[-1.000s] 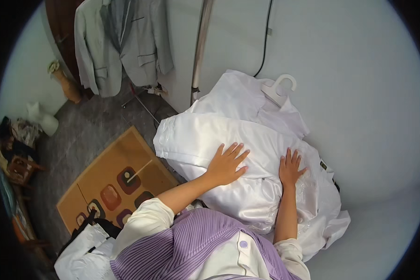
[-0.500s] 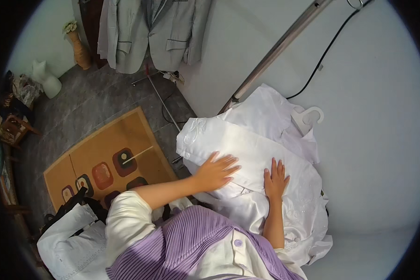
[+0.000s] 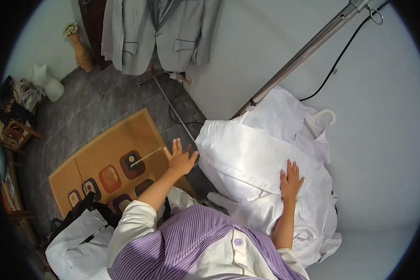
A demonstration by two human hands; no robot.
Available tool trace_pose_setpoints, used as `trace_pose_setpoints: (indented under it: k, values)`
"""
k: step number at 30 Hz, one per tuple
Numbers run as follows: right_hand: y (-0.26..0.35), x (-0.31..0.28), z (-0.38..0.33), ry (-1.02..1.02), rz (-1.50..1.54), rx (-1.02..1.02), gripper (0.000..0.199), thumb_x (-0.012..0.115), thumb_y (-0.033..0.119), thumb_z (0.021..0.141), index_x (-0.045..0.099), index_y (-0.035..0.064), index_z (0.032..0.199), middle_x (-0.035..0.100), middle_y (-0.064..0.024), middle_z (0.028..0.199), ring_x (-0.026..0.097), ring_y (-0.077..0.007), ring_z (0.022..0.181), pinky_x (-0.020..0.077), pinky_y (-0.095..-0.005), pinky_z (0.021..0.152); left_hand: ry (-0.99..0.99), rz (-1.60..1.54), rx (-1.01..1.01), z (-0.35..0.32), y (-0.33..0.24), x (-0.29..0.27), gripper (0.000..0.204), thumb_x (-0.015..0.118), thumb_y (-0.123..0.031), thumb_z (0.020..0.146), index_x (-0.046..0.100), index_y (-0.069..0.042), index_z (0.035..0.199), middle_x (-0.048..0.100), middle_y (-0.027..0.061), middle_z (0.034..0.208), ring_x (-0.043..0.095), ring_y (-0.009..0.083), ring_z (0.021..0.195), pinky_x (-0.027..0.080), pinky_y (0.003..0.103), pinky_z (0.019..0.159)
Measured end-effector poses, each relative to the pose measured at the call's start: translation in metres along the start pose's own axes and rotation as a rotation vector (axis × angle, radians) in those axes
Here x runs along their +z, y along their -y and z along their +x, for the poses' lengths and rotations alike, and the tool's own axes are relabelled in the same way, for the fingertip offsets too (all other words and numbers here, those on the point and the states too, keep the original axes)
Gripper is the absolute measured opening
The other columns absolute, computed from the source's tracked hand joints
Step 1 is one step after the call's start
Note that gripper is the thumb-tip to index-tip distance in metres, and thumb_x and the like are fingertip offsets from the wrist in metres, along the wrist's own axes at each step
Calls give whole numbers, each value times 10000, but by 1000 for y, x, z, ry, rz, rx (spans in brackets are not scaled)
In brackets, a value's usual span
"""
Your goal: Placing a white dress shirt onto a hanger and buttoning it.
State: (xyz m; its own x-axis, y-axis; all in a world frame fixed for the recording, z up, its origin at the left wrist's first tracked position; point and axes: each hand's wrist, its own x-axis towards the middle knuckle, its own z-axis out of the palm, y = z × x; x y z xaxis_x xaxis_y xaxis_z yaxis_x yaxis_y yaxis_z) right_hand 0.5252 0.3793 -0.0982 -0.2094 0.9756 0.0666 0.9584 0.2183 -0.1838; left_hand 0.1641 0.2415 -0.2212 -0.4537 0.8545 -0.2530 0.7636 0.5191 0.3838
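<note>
And here's the key relation: the white garment lies in front of the person, spread out and bulky, just to the right of the left hand. That left grip is wide, fingers fanned, nothing in it — its thumb side is right by the garment's left edge, though whether they touch I can't tell. The right hand is the nearer one, plainly on the garment: palm down, fingers extended, grip flat and pinching nothing that shows. Between the hands runs the long axis of the folded top layer, sloping from upper left down towards the right hand. A white hanger pokes out at the upper right, and a metal pole slants up behind. What carries the garment is hidden. Labels, brands? No writing can be read here — the patterned mat shows only rounded shapes.
</note>
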Motion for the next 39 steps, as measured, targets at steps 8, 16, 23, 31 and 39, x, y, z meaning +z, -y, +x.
trace_pose_setpoints:
  k: [8, 16, 23, 31, 39]
  values:
    - [0, -3, -4, -7, 0, 19, 508, 452, 377, 914, 393, 242, 1400, 327, -86, 1475, 256, -258, 1379, 18, -570, 1092, -590, -568, 679, 23, -38, -61, 762, 234, -603, 913, 256, -55, 1442, 286, 153, 1482, 251, 349, 1370, 115, 545, 1082]
    - [6, 5, 1, 8, 15, 6, 542, 496, 398, 879, 398, 262, 1395, 322, -85, 1477, 266, -268, 1373, 33, -569, 1096, -256, -603, 139, 79, 11, -27, 663, 194, -544, 952, 262, -111, 1450, 290, 136, 1482, 277, 336, 1357, 168, 530, 1093]
    - [-3, -2, -5, -54, 36, 5, 528, 493, 406, 881, 417, 262, 1384, 341, -87, 1466, 279, -270, 1367, 28, -583, 1087, 293, -319, 551, 56, -56, -93, 714, 388, -554, 912, 291, -76, 1433, 284, 147, 1482, 287, 294, 1361, 162, 479, 1110]
    - [-3, -1, -4, -57, -5, 13, 526, 471, 413, 886, 396, 290, 1392, 323, -63, 1479, 273, -260, 1370, 33, -576, 1092, -400, -284, 806, 18, -149, -114, 569, 534, -366, 884, 390, -138, 1384, 387, 126, 1418, 320, 324, 1329, 208, 555, 1060]
    - [-2, 0, -8, -41, 26, -20, 502, 447, 420, 902, 417, 273, 1381, 348, -70, 1464, 293, -258, 1362, 57, -580, 1086, -57, 9, 1156, 53, -192, -37, 613, 463, -533, 872, 430, -171, 1366, 369, 88, 1440, 309, 233, 1342, 170, 505, 1091]
